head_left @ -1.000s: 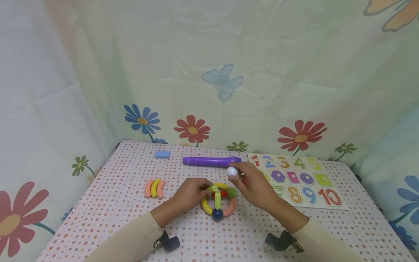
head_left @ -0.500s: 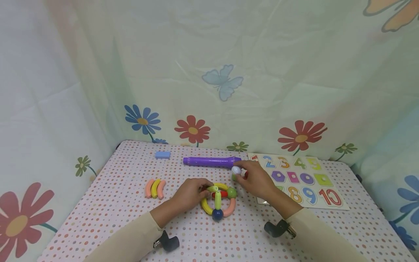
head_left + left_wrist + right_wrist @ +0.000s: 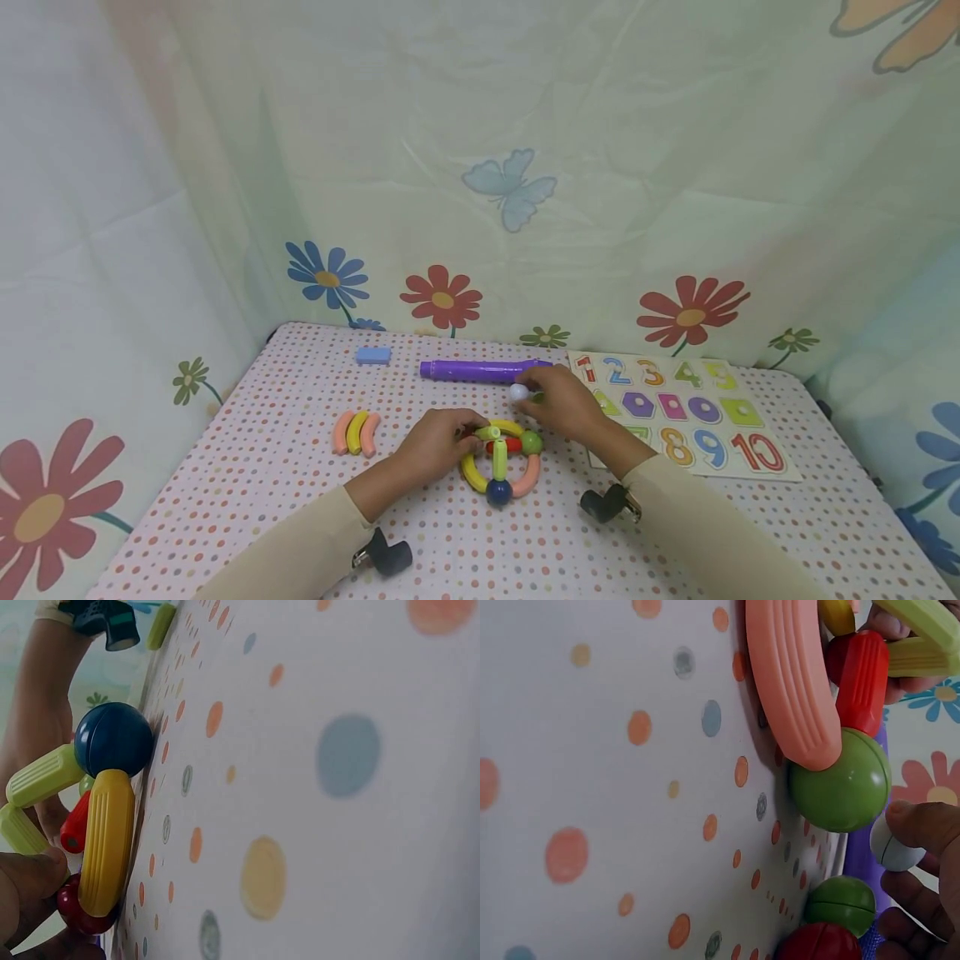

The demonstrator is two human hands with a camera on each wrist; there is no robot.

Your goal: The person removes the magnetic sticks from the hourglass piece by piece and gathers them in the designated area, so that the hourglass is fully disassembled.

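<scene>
My left hand (image 3: 435, 446) pinches a light green stick (image 3: 487, 432) close to a red ball (image 3: 86, 907) of a magnetic stick-and-ball ring. The ring has yellow curved sticks (image 3: 472, 475), a pink curved stick (image 3: 791, 675), a dark blue ball (image 3: 498, 492) and a green ball (image 3: 841, 780). A red stick (image 3: 864, 682) runs across it between the red and green balls. Another light green stick (image 3: 499, 460) rises from the blue ball, its tip near the first. Just beyond the green ball, my right hand (image 3: 566, 404) pinches a white ball (image 3: 896, 844) between thumb and fingers.
A loose green ball (image 3: 840, 904) and a red ball (image 3: 821, 945) lie by my right hand. Behind is a purple tube (image 3: 480, 371); a number puzzle board (image 3: 720, 417) lies right. Pink and yellow curved sticks (image 3: 356, 433) and a blue block (image 3: 372, 356) are at left.
My right hand with the white ball first shifts slightly right, then moves left toward the ring. The left hand and the ring stay in place.
</scene>
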